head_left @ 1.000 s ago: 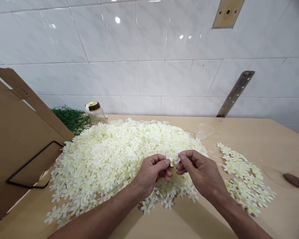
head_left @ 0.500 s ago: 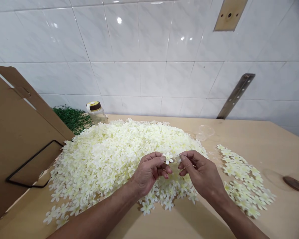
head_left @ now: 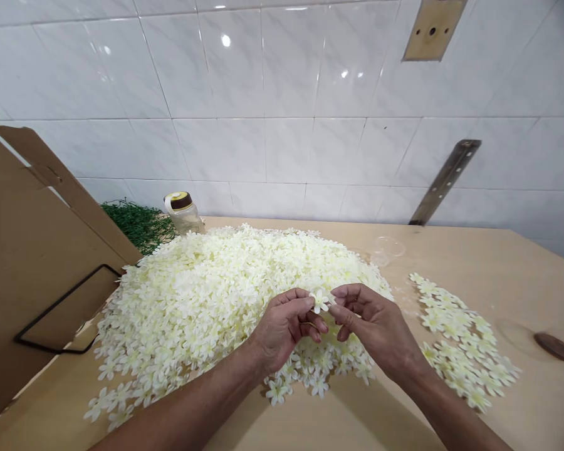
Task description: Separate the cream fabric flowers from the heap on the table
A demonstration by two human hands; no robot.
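A big heap of cream artificial flower heads (head_left: 216, 294) covers the middle of the wooden table (head_left: 512, 269). Both my hands hover over its near edge. My left hand (head_left: 286, 326) pinches one small cream flower (head_left: 319, 300) between thumb and fingertips. My right hand (head_left: 376, 326) is curled with its fingertips pinched on the same flower from the right. A smaller, flatter patch of the same flowers (head_left: 460, 344) lies on the table to the right of my right hand.
A brown cardboard box (head_left: 32, 263) with a black outline mark stands at the left. Behind the heap are green plastic foliage (head_left: 136, 222), a small jar with a brown lid (head_left: 182, 212) and a clear plastic cup (head_left: 386, 247). White tiled wall behind.
My right hand's fingertips have closed in leftward to meet the flower held by my left hand. The flower now shows plainly between both hands.
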